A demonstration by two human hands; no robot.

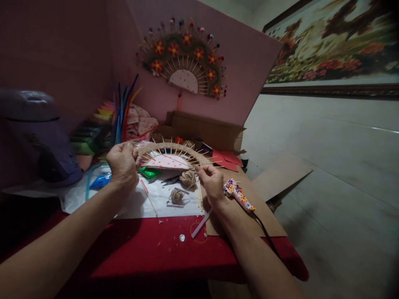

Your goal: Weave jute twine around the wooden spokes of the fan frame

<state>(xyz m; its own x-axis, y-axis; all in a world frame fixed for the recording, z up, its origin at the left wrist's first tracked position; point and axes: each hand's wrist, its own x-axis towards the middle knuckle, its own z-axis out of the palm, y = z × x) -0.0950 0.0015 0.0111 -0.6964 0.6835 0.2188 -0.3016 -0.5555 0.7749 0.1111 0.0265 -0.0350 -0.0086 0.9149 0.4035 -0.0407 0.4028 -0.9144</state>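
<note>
A half-round fan frame of thin sticks, with a pink dotted centre and a woven twine band, is held up over the table. My left hand is closed at its left end, fingers curled in. At the right end my right hand pinches the frame's edge between thumb and fingers. Exactly what sits between the fingertips is too small to tell. Just below the frame lie a ball of twine, black scissors and a smaller twine ball.
A flowered glue gun lies on cardboard at the right, its cord trailing forward. Pipe cleaners and a purple container stand at the left. A finished flowered fan hangs on the pink board behind. A loose stick lies on white paper.
</note>
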